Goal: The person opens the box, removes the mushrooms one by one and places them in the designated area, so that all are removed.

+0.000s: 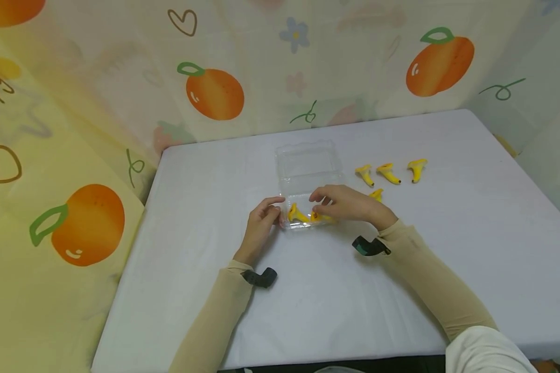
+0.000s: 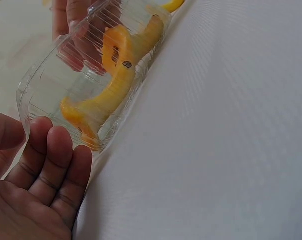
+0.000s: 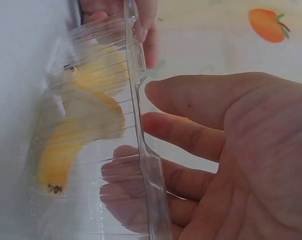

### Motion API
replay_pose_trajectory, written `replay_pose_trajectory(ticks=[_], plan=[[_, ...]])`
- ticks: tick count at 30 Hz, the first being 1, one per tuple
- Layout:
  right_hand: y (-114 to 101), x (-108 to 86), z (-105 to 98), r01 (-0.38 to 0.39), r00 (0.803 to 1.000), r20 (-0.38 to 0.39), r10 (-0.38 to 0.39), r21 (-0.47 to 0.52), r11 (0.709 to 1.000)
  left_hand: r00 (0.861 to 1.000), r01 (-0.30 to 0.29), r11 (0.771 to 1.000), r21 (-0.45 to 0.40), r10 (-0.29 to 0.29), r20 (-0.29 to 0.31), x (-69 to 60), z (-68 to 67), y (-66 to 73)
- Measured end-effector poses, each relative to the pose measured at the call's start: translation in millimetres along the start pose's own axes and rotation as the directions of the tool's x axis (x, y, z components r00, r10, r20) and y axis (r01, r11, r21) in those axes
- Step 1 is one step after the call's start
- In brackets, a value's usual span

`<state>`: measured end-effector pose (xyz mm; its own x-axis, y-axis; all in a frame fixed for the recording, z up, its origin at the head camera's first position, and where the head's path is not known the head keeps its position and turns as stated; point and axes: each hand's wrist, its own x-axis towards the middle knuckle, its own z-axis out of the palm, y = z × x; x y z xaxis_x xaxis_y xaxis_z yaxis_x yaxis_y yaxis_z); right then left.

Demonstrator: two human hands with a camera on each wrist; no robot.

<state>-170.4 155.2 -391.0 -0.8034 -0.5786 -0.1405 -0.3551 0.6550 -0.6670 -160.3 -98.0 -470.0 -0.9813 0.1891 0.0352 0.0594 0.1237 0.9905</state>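
Note:
A clear plastic clamshell box (image 1: 303, 178) lies on the table with its lid folded back. Two small yellow banana-shaped pieces (image 1: 297, 213) with flared ends rest in its near half, and the right one is partly covered in the head view. My left hand (image 1: 260, 223) is at the box's left end, bent fingertips (image 2: 60, 142) touching the outer wall. Over the near tray reaches my right hand (image 1: 347, 203), fingers loosely bent and parted. Some of its fingertips (image 3: 123, 197) show through the clear wall, inside the box, with nothing between them.
Several more yellow banana-shaped pieces (image 1: 388, 173) lie on the white-covered table (image 1: 191, 217), to the right of the box. One of them is close behind the right hand. A curtain (image 1: 261, 62) printed with oranges hangs behind the table's far edge.

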Motion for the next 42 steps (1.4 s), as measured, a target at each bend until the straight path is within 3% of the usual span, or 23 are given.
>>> replay_pose_trajectory(ticks=[16,34,42], plan=[[2.2,2.4,9.0,-0.021,0.999,0.049,0.024,-0.047,0.999,1.0,0.012,1.0,-0.017,-0.012,-0.005,-0.3,-0.4,-3.0],[-2.8,2.5,5.5,-0.041,0.998,0.048,0.044,-0.067,0.997,1.0,0.001,1.0,-0.004,-0.001,0.004,1.3,-0.4,0.6],[-4.2,0.7,6.3,-0.064,0.996,0.06,0.068,-0.067,0.996,1.0,0.03,0.999,-0.021,-0.03,0.001,0.4,0.7,1.8]])
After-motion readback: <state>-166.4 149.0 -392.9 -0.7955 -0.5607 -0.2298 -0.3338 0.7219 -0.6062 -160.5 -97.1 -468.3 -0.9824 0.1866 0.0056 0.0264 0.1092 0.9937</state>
